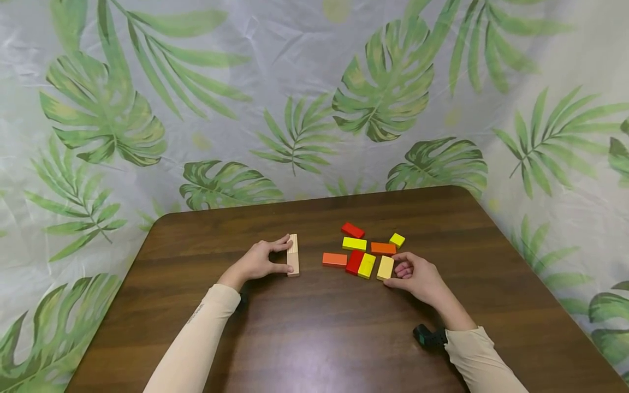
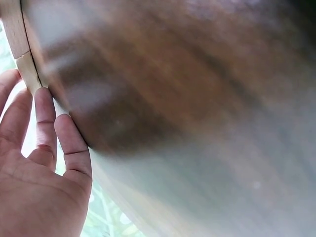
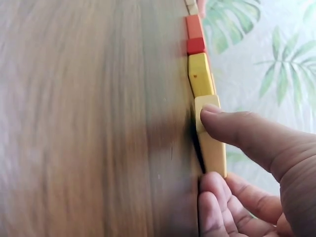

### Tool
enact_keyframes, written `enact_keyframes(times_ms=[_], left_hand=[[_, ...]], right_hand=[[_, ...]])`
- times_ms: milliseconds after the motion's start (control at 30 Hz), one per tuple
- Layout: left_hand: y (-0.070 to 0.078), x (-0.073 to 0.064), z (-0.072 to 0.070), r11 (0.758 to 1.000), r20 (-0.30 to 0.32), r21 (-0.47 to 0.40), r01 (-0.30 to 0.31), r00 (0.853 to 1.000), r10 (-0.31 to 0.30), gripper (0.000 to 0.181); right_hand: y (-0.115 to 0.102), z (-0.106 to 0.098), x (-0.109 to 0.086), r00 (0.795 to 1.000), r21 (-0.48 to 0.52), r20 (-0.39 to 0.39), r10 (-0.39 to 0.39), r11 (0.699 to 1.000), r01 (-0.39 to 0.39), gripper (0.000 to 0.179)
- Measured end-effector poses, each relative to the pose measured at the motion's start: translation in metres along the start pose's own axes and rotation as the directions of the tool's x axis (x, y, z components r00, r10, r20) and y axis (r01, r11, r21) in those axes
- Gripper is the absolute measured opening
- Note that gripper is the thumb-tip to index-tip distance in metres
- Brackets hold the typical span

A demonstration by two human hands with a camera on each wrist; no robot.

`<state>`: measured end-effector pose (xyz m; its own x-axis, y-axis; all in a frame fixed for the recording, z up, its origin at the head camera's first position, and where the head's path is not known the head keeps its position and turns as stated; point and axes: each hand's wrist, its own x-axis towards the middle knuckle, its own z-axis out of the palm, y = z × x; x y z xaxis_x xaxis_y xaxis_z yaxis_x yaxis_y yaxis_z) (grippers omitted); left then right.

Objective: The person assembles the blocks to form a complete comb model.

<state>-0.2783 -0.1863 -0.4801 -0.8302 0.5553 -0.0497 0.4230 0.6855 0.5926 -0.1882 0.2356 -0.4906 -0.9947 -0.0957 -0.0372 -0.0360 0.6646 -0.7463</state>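
Two plain wooden blocks [image 1: 292, 263] lie end to end on the brown table. My left hand [image 1: 257, 261] holds them, thumb at the near block and fingers at the far one. The left wrist view shows fingertips against the wooden blocks [image 2: 28, 70] at the table edge. My right hand [image 1: 420, 277] pinches a pale yellow block [image 1: 385, 268] between thumb and fingers. In the right wrist view, the thumb presses one end of the pale yellow block [image 3: 213, 148]. Just left of it lie a bright yellow block [image 1: 366, 266] and a red block [image 1: 354, 262], side by side.
Around these lie an orange-red block [image 1: 334, 260], another yellow block [image 1: 354, 243], an orange block [image 1: 383, 249], a red block [image 1: 352, 230] and a small yellow block [image 1: 397, 240]. A leaf-patterned curtain [image 1: 295, 82] hangs behind the table [image 1: 314, 338].
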Motion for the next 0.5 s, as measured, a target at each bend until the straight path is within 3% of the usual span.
enact_keyframes(times_ms=[267,500], left_hand=[[0.002,0.0,-0.001,1.0,0.002,-0.02,0.017,1.0,-0.017,0.079],[0.002,0.0,-0.001,0.999,0.005,-0.016,0.035,0.999,-0.035,0.079]], right_hand=[[0.002,-0.006,0.001,1.0,0.039,-0.008,-0.015,0.999,0.015,0.064],[-0.01,-0.006,0.006,0.999,0.032,-0.018,-0.047,0.998,0.048,0.063]])
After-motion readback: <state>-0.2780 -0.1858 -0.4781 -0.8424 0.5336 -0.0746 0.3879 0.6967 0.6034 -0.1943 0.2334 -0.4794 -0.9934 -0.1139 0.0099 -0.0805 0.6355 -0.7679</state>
